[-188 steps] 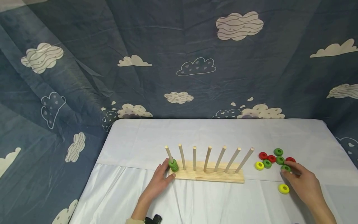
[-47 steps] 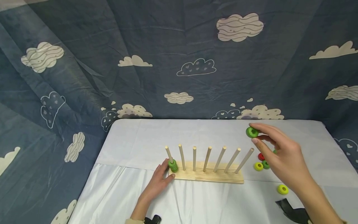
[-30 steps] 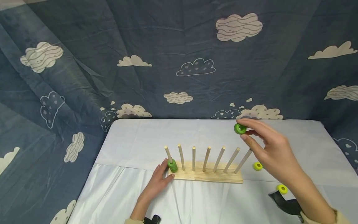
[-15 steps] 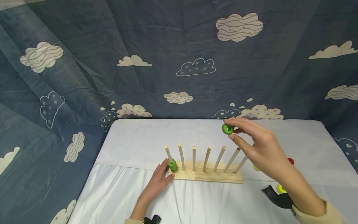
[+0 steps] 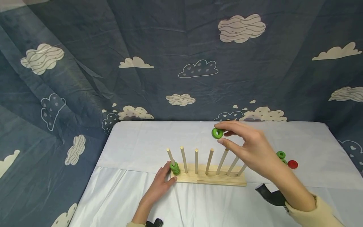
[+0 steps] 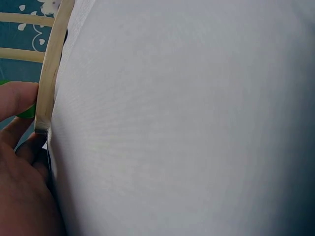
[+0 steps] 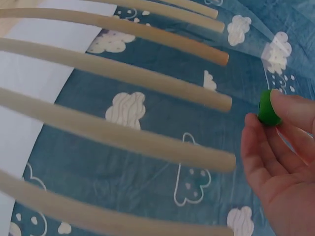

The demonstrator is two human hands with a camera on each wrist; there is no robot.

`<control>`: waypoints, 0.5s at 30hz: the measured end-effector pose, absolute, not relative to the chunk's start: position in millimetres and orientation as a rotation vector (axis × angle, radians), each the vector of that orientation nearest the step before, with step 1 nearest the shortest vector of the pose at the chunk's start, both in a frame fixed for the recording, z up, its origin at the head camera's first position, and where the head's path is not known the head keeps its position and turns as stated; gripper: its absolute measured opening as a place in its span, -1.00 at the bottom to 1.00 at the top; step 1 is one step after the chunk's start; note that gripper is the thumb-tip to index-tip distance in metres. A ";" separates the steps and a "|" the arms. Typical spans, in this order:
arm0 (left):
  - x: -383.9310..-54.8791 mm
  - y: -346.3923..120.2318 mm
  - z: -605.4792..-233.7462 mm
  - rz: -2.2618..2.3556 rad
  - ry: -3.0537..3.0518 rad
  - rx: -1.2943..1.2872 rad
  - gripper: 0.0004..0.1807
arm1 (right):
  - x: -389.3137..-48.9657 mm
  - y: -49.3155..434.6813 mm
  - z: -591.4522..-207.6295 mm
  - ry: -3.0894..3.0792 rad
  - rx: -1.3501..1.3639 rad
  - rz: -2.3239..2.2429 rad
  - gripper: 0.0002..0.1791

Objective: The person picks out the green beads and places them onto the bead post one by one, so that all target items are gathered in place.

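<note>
A wooden peg rack (image 5: 204, 179) with a row of upright pegs lies on the white cloth. Several green rings (image 5: 175, 168) are stacked low on its leftmost peg. My left hand (image 5: 160, 182) grips the rack's left end, thumb at the front edge and fingers behind. In the left wrist view the thumb and fingers of the left hand (image 6: 19, 147) close round the end of the board. Above the pegs, my right hand (image 5: 249, 143) pinches a green ring (image 5: 217, 133) between thumb and fingertips. The right wrist view shows that ring (image 7: 268, 108) beyond the peg tips.
Beyond my right forearm, green rings (image 5: 280, 154) and a red ring (image 5: 292, 164) lie on the cloth (image 5: 326, 151); the arm hides others. A dark blue curtain (image 5: 158, 85) with clouds hangs behind the table. A black wrist mount (image 5: 270, 195) juts from my right wrist.
My right hand has picked the green ring up from the loose ones at the right and carried it left, over the rack's middle. The left hand stays at the rack's end.
</note>
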State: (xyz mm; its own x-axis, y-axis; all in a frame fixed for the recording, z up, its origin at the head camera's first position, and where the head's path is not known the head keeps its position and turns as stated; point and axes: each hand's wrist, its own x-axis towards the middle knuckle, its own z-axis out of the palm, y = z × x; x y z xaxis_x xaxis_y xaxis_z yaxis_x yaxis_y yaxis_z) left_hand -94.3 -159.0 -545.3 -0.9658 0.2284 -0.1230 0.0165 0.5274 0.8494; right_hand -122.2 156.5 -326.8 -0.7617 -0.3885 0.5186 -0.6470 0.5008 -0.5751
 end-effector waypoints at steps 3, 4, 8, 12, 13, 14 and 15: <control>-94.1 -159.1 -545.5 1.418 2.543 0.206 -0.24 | -123.9 151.5 -327.2 -2.442 0.895 1.143 -0.42; -93.9 -159.1 -545.6 1.419 2.543 0.207 -0.24 | -124.3 149.8 -327.4 -2.442 0.907 1.148 -0.43; -92.9 -159.3 -545.9 1.420 2.541 0.208 -0.24 | -126.3 143.2 -328.3 -2.441 0.939 1.169 -0.46; -92.3 -159.3 -545.7 1.408 2.545 0.199 -0.25 | -128.3 135.7 -328.0 -2.442 0.964 1.192 -0.48; -92.5 -159.4 -545.5 1.407 2.545 0.196 -0.25 | -128.9 133.8 -327.9 -2.439 0.971 1.201 -0.49; -92.6 -159.3 -545.1 1.406 2.547 0.198 -0.25 | -129.4 132.0 -327.7 -2.436 0.977 1.213 -0.49; -92.8 -159.3 -544.8 1.403 2.549 0.197 -0.25 | -129.8 130.1 -327.6 -2.433 0.981 1.220 -0.49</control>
